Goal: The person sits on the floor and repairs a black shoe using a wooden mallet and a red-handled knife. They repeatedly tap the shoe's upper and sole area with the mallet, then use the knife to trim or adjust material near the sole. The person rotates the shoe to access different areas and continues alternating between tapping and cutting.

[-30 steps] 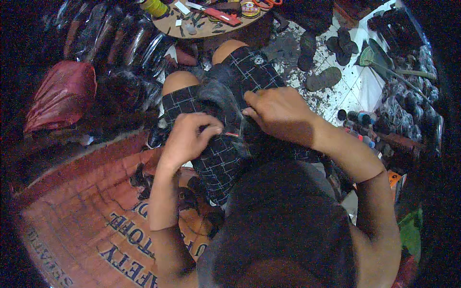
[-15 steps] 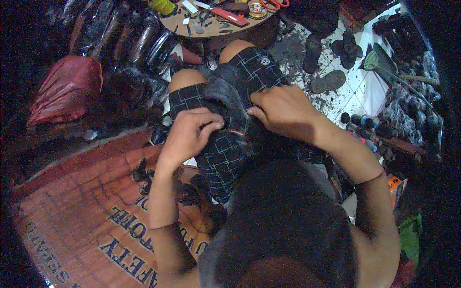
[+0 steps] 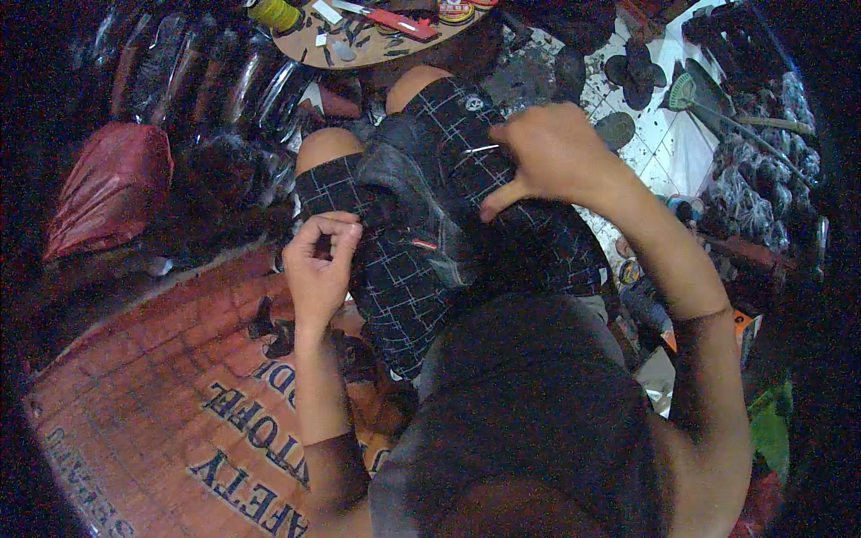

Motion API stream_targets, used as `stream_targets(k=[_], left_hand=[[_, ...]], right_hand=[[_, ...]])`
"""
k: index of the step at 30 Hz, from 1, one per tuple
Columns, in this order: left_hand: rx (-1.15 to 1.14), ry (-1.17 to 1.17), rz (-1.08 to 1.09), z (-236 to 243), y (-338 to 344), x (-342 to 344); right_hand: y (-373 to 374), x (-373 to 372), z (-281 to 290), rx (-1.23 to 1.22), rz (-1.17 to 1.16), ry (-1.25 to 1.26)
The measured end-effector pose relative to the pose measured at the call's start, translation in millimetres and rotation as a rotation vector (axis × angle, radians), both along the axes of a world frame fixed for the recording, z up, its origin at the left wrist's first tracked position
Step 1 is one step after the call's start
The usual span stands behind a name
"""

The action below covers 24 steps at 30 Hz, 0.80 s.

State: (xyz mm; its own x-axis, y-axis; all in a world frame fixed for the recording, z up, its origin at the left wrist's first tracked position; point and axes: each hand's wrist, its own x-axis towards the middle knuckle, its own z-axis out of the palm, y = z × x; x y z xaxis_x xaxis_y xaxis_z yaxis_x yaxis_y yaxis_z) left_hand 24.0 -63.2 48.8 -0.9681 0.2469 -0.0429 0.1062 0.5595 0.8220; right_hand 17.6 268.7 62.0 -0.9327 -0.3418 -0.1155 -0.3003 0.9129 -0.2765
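Across my lap rests a dark grey shoe-like piece [image 3: 404, 179] with an opening and a small red and white tag; its exact kind is unclear. To its left, my left hand [image 3: 323, 255] is raised with thumb and fingertips pinched together. Whatever sits in that pinch is too small to make out. On the other side, my right hand [image 3: 552, 157] hovers over my right thigh, fingers curled and thumb stretched away. A thin, bright needle-like tool [image 3: 482, 149] sticks out from its curled fingers, pointing left. Both hands are apart from the dark piece.
Ahead stands a round work table [image 3: 359, 54] with a yellow-green thread spool [image 3: 275, 13], a red-handled knife [image 3: 404, 22] and scraps. Plastic-wrapped goods and a red bag [image 3: 112, 188] lie left. A printed orange-brown sheet [image 3: 170, 386] spreads lower left. Dark soles [image 3: 635, 76] lie on the tiles.
My hands have drawn apart, off the dark piece: the left moved left, the right up and to the right. The thin tool now shows at the right hand. The view has shifted slightly.
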Motion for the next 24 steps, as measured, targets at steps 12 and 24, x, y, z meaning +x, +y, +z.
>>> stream_targets(k=[12,24], left_hand=[[0.157,-0.136,0.014,-3.4,49.8,7.5],[0.26,-0.484,-0.104,-4.4,74.9,-9.3]], right_hand=[[92.9,-9.8,-51.8,-2.505,-0.18,-0.083],[-26.0,26.6,-22.8,-0.701,-0.249,-0.331]])
